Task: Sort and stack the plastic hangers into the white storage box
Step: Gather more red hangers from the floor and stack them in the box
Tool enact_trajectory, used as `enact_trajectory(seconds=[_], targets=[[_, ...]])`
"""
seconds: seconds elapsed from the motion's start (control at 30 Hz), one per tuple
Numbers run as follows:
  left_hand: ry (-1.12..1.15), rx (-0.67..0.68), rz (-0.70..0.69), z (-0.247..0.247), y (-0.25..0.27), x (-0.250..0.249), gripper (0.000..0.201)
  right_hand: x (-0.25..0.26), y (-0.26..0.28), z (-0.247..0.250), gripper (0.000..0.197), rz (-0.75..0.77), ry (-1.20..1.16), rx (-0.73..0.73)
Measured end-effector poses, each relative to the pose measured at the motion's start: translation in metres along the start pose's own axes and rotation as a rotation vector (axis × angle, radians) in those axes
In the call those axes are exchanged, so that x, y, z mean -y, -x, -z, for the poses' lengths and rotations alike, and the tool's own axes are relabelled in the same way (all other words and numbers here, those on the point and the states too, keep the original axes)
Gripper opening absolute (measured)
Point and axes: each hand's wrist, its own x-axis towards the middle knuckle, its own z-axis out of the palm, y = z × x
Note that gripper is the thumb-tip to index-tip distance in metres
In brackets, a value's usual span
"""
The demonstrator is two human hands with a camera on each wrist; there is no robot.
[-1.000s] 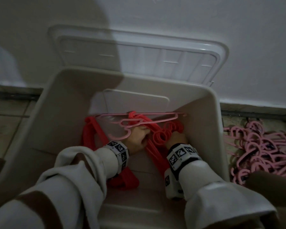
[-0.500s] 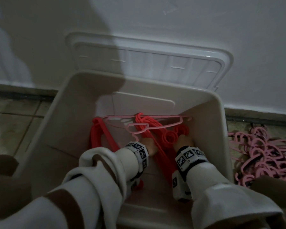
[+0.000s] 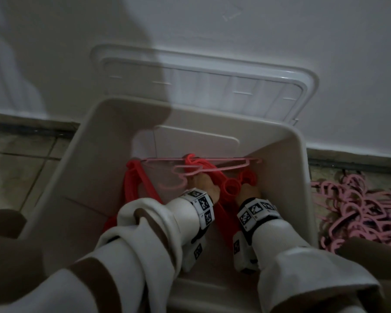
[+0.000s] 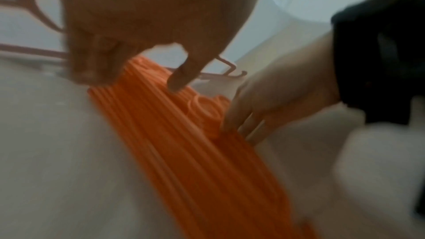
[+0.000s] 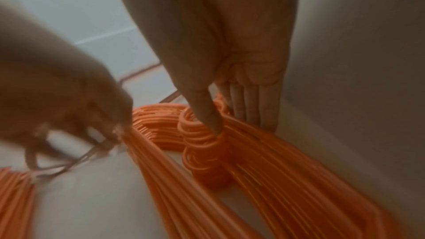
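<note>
Both my hands are deep inside the white storage box (image 3: 280, 177). My left hand (image 3: 201, 184) grips a thin pink hanger (image 3: 212, 159) by its neck with curled fingers; the hanger lies across near the back wall. A thick stack of red hangers (image 3: 229, 188) leans along the right wall. My right hand (image 3: 248, 190) holds that stack, thumb pushed into the stacked hooks (image 5: 207, 144) and straight fingers (image 5: 248, 104) on the stack's far side by the wall. The left wrist view shows my left hand (image 4: 103, 64) above the red stack (image 4: 184, 152).
A second bunch of red hangers (image 3: 136, 177) leans at the box's left. The box lid (image 3: 212, 86) stands against the white wall behind. A loose pile of pink hangers (image 3: 359, 211) lies on the floor right of the box. Tiled floor (image 3: 20, 168) is at left.
Both hands have gone deeper into the box. The pink hanger has sunk lower and closer to the back wall, and the red stack has settled toward the right wall.
</note>
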Motion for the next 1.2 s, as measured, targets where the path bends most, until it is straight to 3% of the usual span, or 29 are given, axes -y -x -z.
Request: enact_trajectory(seconds=[0.1, 0.23, 0.3, 0.4, 0.53, 0.77, 0.97, 1.13, 1.2], targets=[[0.072, -0.137, 0.031, 0.011, -0.005, -0.008, 0.052, -0.002, 0.001, 0.001, 0.031, -0.003, 0.011, -0.009], [0.087, -0.359, 0.033, 0.033, -0.02, 0.0, 0.048, -0.006, 0.001, 0.003, 0.03, -0.01, 0.032, -0.025], [0.135, -0.403, 0.001, 0.04, -0.028, 0.008, 0.04, -0.007, 0.0, 0.003, 0.029, -0.014, 0.051, -0.042], [0.197, -0.376, -0.094, 0.045, -0.038, 0.019, 0.03, -0.007, -0.001, 0.001, 0.029, -0.017, 0.052, -0.063], [0.259, -0.372, -0.166, 0.039, -0.042, 0.03, 0.037, -0.008, -0.002, -0.002, 0.029, -0.027, 0.032, -0.061], [0.255, -0.359, -0.148, 0.029, -0.04, 0.035, 0.039, -0.011, -0.004, -0.003, 0.028, -0.024, 0.018, -0.052], [0.103, -0.27, -0.107, 0.029, -0.028, 0.031, 0.057, -0.011, 0.003, 0.007, 0.027, 0.018, 0.004, -0.076], [0.024, -0.257, -0.115, 0.042, -0.015, 0.027, 0.027, -0.006, 0.012, 0.024, 0.029, 0.06, -0.001, -0.088], [-0.031, -0.184, -0.131, 0.046, -0.005, 0.027, 0.022, -0.002, 0.02, 0.031, 0.029, 0.048, 0.022, -0.12]])
